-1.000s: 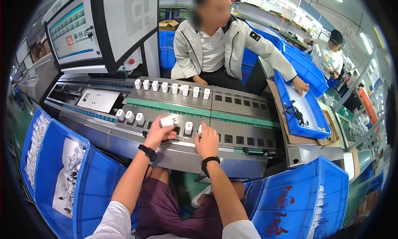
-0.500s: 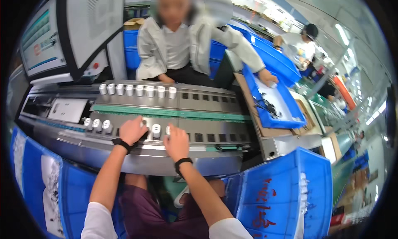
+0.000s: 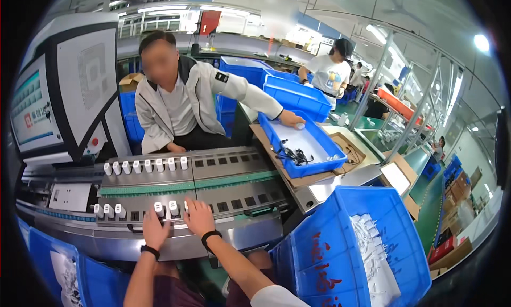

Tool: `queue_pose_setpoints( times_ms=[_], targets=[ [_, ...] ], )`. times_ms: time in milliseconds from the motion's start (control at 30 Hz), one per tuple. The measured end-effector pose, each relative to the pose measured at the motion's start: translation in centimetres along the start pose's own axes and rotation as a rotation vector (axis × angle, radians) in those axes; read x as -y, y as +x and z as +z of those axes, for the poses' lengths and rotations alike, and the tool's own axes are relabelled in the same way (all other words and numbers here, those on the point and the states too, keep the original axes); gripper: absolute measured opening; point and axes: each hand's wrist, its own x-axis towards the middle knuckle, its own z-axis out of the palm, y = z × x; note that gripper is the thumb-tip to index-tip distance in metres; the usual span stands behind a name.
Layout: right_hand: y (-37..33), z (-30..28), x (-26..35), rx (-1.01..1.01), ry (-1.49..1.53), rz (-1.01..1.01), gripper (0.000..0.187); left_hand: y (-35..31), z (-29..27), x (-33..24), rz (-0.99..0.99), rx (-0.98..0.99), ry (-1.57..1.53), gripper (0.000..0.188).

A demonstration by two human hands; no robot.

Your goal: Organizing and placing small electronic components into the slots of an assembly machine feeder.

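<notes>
The left hand has its fingers up against the near side of a white charger; whether they grip it or only rest there, I cannot tell. The right hand has its fingers bent over another charger, partly hidden by them, and its grip cannot be told either. Between the hands stands a middle charger, upright, with narrow gaps on both sides.

Both hands are over the near margin of the metal desk; its front edge runs beneath the wrists, so sideways room follows that edge. Right of the right hand, a line of dark sockets continues toward the desk's right end, with a dark handle in front of it. Left of the left hand, past a stretch of the row, stand three chargers. Beyond the hands, a low green strip crosses the desk, and behind it stand eight chargers.

The chargers are small, white, upright blocks with rounded edges; dark slots show on the tops of some.

Farther right of the hands, a large blue bin rises close to the desk's front corner; another blue bin is below and left. Ahead and right, a co-worker's arm reaches into a blue tray holding dark cables.
</notes>
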Motion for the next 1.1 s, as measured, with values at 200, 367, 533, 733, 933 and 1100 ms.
queue_pose_setpoints(
  times_ms=[200, 367, 533, 733, 933, 1100],
  targets=[
    [1.8, -2.8, 0.3, 0.242, 0.026, 0.037, 0.062, -3.9, 1.4, -2.0, 0.077, -0.212, 0.247, 0.078],
    [5.5, -16.1, -1.8, 0.283, -0.055, -0.315, 0.052, -3.2, 2.6, -1.1, 0.099, -0.194, 0.15, 0.07],
    [9.2, -29.2, -4.8, 0.22, -0.285, -0.253, 0.052, -4.4, 1.5, 0.4, 0.087, -0.256, 0.131, 0.061],
    [11.2, -43.1, -21.0, -0.051, -0.714, 0.038, 0.055, -3.5, 2.5, -1.0, 0.118, -0.232, 0.068, 0.057],
    [10.7, -43.5, -30.9, 0.038, -0.818, 0.514, 0.066, -4.2, 2.2, -0.7, 0.11, -0.236, 0.106, 0.056],
    [11.2, -42.3, -31.2, 0.341, -0.768, 0.691, 0.07, -3.8, 2.5, -0.7, 0.109, -0.23, 0.146, 0.056]
  ],
)
